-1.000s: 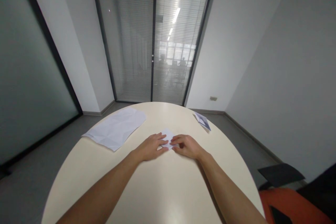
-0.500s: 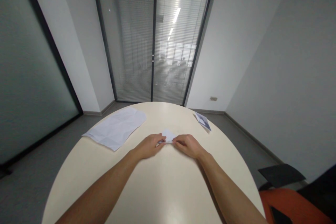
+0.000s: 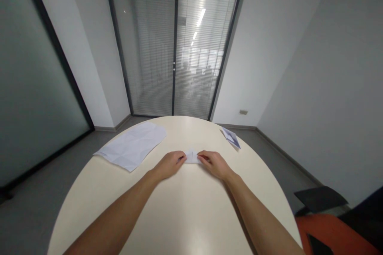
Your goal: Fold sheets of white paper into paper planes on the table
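A small folded piece of white paper [image 3: 192, 157] lies on the round cream table [image 3: 179, 215], between my two hands. My left hand [image 3: 171, 164] pinches its left end, thumb nearer me and fingers curled behind. At the right end, my right hand [image 3: 214, 163] grips the paper between thumb and fingertips. A short straight edge of the paper faces me; its two ends are covered by my fingers.
A large creased sheet of white paper [image 3: 131, 145] lies at the table's left. Near the far right edge rests a folded printed card [image 3: 231, 138]. An orange chair [image 3: 335, 233] with a black armrest [image 3: 321, 199] stands at the right.
My fingers have shifted outward along the folded paper, so more of its front edge shows. Its pointed top looks lower and flatter. The large sheet and the card have stayed put.
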`<state>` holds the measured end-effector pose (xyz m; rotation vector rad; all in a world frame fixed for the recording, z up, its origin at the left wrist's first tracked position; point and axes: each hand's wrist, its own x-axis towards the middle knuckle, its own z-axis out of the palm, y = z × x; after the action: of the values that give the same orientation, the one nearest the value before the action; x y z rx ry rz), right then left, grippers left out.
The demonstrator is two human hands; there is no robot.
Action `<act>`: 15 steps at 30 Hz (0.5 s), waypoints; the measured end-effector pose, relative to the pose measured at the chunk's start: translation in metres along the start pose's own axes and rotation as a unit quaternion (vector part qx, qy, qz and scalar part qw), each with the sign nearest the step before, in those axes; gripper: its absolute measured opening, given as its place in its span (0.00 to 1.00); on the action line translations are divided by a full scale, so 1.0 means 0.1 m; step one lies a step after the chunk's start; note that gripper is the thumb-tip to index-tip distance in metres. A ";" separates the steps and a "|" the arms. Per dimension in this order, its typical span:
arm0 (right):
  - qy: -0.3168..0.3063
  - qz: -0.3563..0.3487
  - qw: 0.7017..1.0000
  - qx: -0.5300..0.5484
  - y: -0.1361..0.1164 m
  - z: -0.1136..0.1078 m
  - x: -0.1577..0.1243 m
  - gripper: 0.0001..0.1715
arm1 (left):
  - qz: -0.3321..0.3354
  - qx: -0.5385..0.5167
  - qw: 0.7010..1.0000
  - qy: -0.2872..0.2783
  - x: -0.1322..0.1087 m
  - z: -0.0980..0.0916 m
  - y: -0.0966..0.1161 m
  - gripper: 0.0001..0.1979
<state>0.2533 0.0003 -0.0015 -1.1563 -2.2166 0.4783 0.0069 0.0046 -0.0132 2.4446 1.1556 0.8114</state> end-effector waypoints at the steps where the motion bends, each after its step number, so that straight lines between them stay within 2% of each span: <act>1: 0.002 0.008 1.000 -0.002 0.00 0.01 0.00 0.15 | -0.003 -0.001 1.000 -0.001 0.00 0.00 0.00 0.13; 6: 0.006 0.034 0.999 -0.021 0.01 0.05 0.02 0.17 | -0.027 -0.023 0.999 0.016 0.01 0.03 -0.03 0.12; 15: 0.015 0.060 0.996 -0.063 0.00 0.09 0.06 0.17 | -0.033 -0.030 0.998 0.035 0.00 0.11 -0.10 0.17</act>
<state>0.2445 0.0043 -0.0067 -1.3597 -2.1858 0.3724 0.0079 0.0103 -0.0264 2.3338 1.2107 0.9067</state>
